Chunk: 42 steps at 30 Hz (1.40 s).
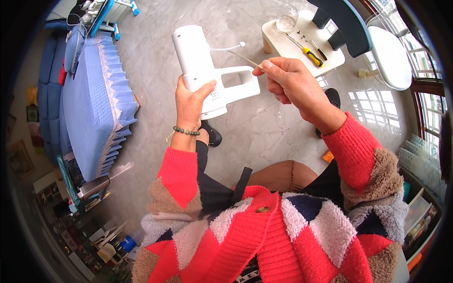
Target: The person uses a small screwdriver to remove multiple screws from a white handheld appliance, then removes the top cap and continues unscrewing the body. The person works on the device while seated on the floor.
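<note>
My left hand (191, 101) grips a white plastic handheld appliance (191, 52) by its lower body, thumb beside a vented patch; the appliance has a loop handle jutting to the right. A short white lead (225, 48) with a small connector sticks out of its side. Above the handle, my right hand (283, 80) pinches the end of a thin, pale strand or rod (244, 58) that runs up-left toward the appliance; whether it is attached there I cannot tell.
A cream stool (269, 33) at upper right bears a glass jar (285, 21), a yellow-black screwdriver (311, 56), a black-handled tool (318, 49) and several small dark pieces. A dark chair (344, 19) stands beside it. A blue quilted bed (92, 108) is left; tiled floor (250, 132) lies below me.
</note>
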Each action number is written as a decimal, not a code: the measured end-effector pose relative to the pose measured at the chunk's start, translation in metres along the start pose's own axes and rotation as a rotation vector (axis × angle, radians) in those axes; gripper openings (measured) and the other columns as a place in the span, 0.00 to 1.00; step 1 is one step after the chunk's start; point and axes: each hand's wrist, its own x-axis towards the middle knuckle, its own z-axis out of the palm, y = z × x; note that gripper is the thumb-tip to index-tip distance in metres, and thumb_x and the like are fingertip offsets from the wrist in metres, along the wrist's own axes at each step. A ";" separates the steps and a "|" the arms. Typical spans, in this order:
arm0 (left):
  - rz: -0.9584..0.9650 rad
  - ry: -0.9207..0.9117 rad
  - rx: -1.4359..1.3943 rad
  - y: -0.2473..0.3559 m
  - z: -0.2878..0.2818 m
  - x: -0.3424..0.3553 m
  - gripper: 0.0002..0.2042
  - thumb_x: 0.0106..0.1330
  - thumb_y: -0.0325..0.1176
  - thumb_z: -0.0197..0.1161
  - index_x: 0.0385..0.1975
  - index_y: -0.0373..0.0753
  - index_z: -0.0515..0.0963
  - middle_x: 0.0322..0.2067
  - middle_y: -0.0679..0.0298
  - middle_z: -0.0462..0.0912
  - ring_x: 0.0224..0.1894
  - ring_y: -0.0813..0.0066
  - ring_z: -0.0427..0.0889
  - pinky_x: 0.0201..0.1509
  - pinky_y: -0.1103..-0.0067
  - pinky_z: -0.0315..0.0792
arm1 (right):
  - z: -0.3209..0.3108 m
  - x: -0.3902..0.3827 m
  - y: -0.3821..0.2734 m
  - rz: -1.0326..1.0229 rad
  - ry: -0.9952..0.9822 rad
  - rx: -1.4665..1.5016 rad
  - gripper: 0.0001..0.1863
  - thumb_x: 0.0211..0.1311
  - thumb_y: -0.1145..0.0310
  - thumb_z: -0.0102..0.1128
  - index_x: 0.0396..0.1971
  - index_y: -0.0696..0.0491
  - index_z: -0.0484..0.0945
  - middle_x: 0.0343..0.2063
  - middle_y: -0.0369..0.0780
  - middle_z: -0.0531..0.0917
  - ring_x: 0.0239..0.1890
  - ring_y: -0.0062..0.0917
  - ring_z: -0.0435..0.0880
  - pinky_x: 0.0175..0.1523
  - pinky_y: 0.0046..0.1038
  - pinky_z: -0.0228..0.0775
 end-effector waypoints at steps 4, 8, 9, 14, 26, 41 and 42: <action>-0.125 -0.035 -0.227 0.000 -0.006 0.002 0.23 0.58 0.26 0.66 0.52 0.29 0.68 0.43 0.55 0.79 0.43 0.66 0.82 0.48 0.71 0.80 | -0.001 0.001 0.002 -0.092 0.121 0.090 0.15 0.70 0.61 0.53 0.34 0.59 0.77 0.18 0.31 0.71 0.18 0.12 0.65 0.23 0.16 0.57; -0.261 -0.073 -0.591 -0.002 -0.013 0.006 0.22 0.61 0.27 0.63 0.56 0.29 0.68 0.47 0.52 0.79 0.47 0.59 0.82 0.54 0.64 0.79 | -0.006 0.005 0.002 -0.122 0.157 0.072 0.16 0.66 0.56 0.59 0.27 0.55 0.74 0.19 0.31 0.70 0.18 0.11 0.65 0.22 0.15 0.56; -0.262 -0.072 -0.625 -0.003 -0.014 0.006 0.23 0.61 0.27 0.63 0.56 0.29 0.68 0.48 0.52 0.79 0.48 0.58 0.82 0.55 0.62 0.78 | -0.006 0.006 0.002 -0.112 0.150 0.073 0.17 0.67 0.56 0.58 0.26 0.54 0.74 0.18 0.31 0.70 0.18 0.11 0.65 0.22 0.15 0.56; -0.284 -0.110 -0.734 -0.005 -0.021 0.006 0.26 0.58 0.27 0.64 0.57 0.28 0.67 0.49 0.50 0.79 0.51 0.56 0.80 0.58 0.57 0.75 | -0.005 0.008 0.008 -0.103 0.161 0.185 0.18 0.68 0.52 0.57 0.25 0.49 0.72 0.16 0.27 0.64 0.15 0.09 0.56 0.20 0.15 0.45; -0.161 -0.219 -0.732 0.001 -0.021 0.001 0.39 0.51 0.34 0.67 0.63 0.25 0.59 0.53 0.39 0.74 0.56 0.41 0.75 0.64 0.54 0.69 | -0.028 0.020 -0.001 -0.026 0.151 -0.287 0.32 0.51 0.37 0.67 0.20 0.57 0.79 0.14 0.32 0.71 0.13 0.12 0.62 0.17 0.17 0.49; -0.261 -0.286 -0.723 0.013 -0.020 -0.006 0.37 0.54 0.34 0.70 0.62 0.27 0.60 0.53 0.42 0.75 0.55 0.53 0.78 0.62 0.62 0.73 | -0.030 0.027 0.015 0.051 -0.018 -0.140 0.30 0.47 0.43 0.73 0.19 0.60 0.79 0.13 0.34 0.71 0.12 0.13 0.58 0.15 0.19 0.43; -0.263 -0.284 -0.712 0.013 -0.020 -0.005 0.37 0.54 0.34 0.70 0.62 0.27 0.60 0.53 0.43 0.75 0.54 0.53 0.78 0.62 0.62 0.73 | -0.030 0.027 0.016 0.052 -0.013 -0.152 0.30 0.49 0.42 0.72 0.19 0.60 0.78 0.13 0.34 0.70 0.12 0.13 0.58 0.16 0.19 0.45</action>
